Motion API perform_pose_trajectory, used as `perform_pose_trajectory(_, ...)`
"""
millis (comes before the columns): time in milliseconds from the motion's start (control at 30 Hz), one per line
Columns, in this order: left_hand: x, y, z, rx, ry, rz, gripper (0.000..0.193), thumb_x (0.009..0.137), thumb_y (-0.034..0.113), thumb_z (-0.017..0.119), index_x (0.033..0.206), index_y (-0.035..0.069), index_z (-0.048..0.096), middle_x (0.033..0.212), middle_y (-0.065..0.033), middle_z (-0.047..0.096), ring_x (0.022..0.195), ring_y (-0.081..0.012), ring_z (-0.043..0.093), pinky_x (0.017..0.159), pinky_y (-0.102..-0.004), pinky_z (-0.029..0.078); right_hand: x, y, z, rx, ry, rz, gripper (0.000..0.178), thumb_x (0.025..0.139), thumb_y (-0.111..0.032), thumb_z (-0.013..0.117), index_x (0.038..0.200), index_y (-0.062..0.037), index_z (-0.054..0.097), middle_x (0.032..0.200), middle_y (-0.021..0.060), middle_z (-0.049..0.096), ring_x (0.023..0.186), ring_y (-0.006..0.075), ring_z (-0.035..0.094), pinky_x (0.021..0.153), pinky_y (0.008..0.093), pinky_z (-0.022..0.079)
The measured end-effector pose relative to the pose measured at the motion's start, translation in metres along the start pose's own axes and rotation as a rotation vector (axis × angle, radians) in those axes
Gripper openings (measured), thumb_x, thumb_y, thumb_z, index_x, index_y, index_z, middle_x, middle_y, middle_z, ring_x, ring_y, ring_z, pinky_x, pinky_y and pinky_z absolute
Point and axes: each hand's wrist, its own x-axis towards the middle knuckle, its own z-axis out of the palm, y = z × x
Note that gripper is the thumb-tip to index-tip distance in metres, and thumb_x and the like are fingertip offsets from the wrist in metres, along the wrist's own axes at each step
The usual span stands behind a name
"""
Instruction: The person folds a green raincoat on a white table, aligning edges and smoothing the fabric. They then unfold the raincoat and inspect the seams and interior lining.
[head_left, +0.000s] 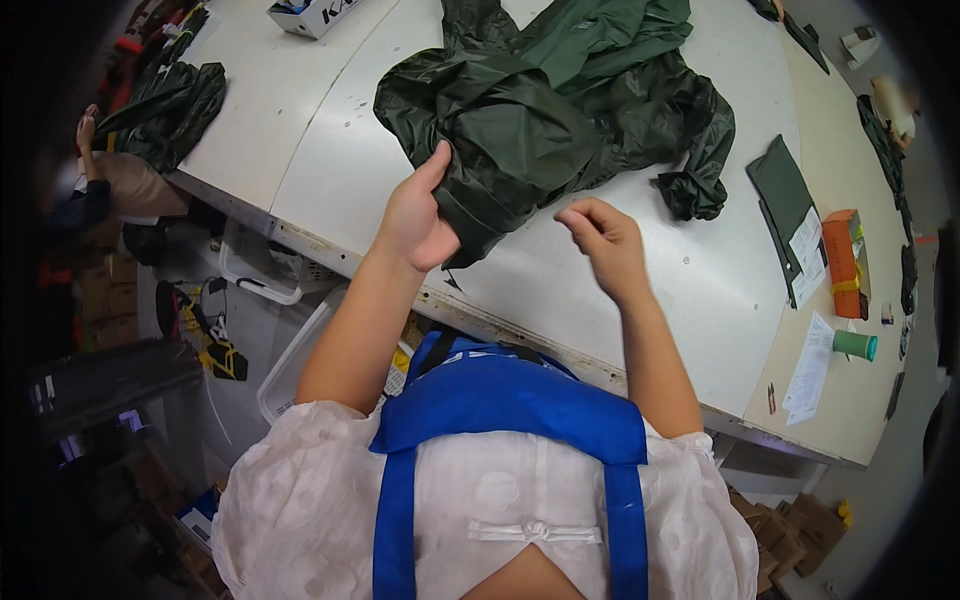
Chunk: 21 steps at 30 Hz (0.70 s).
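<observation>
Beneath strong light, stands at a pale worktable [700,290], with another person's hand [86,130] at ten o'clock beside dark green cloth [165,120], and an orange box [838,262] and green thread spool [855,345] near three. Handles a glossy, crumpled dark green garment [530,130] spread on the tabletop toward twelve and one, long axis running from seven to one, narrow near end pointing at seven, bunched side piece trailing toward four. Rests left hand [415,215] against the near end's left edge, thumb over fabric, other fingers largely hidden; cannot tell how firmly closed. Holds right hand [605,240] at two o'clock, thumb and forefinger together, garment just beside those fingertips toward ten.
</observation>
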Motion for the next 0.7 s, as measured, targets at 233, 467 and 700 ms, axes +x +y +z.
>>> perform_pose_trajectory(233, -0.004, -0.006, -0.010, -0.169, -0.071, -0.047, 0.055, 0.101, 0.040, 0.030, 0.141, 0.003, 0.030, 0.141, -0.0163, 0.040, 0.128, -0.0320, 0.042, 0.107, -0.0467, 0.035, -0.011, -0.020, -0.025, 0.830, -0.024, -0.158, 0.011, 0.092, -0.016, 0.055, 0.094, -0.0052, 0.055, 0.103, 0.0072, 0.055, 0.076, 0.0141, 0.053, 0.068, 0.0266, 0.042)
perform_pose_trajectory(467, -0.016, -0.014, -0.002, -0.138, -0.052, -0.019, 0.059, 0.100, 0.046, 0.026, 0.141, 0.003, 0.028, 0.143, -0.0161, 0.038, 0.129, -0.0322, 0.041, 0.108, -0.0471, 0.033, -0.005, -0.017, 0.003, 0.137, -0.140, 0.026, 0.018, 0.088, -0.017, 0.064, 0.096, -0.0008, 0.059, 0.084, 0.0001, 0.056, 0.063, 0.0046, 0.043, 0.056, 0.0210, 0.035)
perform_pose_trajectory(700, -0.024, -0.016, 0.010, -0.149, -0.107, -0.069, 0.062, 0.100, 0.048, 0.024, 0.141, 0.003, 0.029, 0.142, -0.0156, 0.038, 0.129, -0.0309, 0.041, 0.107, -0.0463, 0.035, -0.008, -0.029, -0.015, 0.628, -0.210, -0.347, 0.015, 0.093, -0.016, 0.056, 0.089, -0.0020, 0.060, 0.092, 0.0076, 0.060, 0.079, 0.0105, 0.051, 0.072, 0.0225, 0.039)
